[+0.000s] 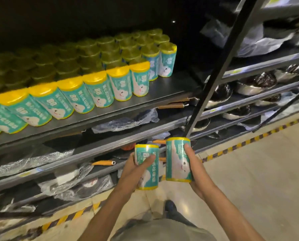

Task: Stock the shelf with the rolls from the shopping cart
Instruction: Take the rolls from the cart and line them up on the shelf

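Left hand (136, 168) grips one teal roll (148, 168), right hand (193, 168) another roll (177, 160), both upright below the dark metal shelf (173, 84) stocked with matching rows (86, 79), over beige floor (249, 171) with hazard striping (249, 140).

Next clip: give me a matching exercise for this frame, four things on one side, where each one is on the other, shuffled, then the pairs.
Things:
1. Shorter-looking roll
2. Taller-looking roll
3. Rows of rolls
4. Striped tape

Places:
A. on the floor
B. in the right hand
C. standing on the shelf
D. in the left hand

Pairs: 1-D, 2-B, 3-C, 4-A
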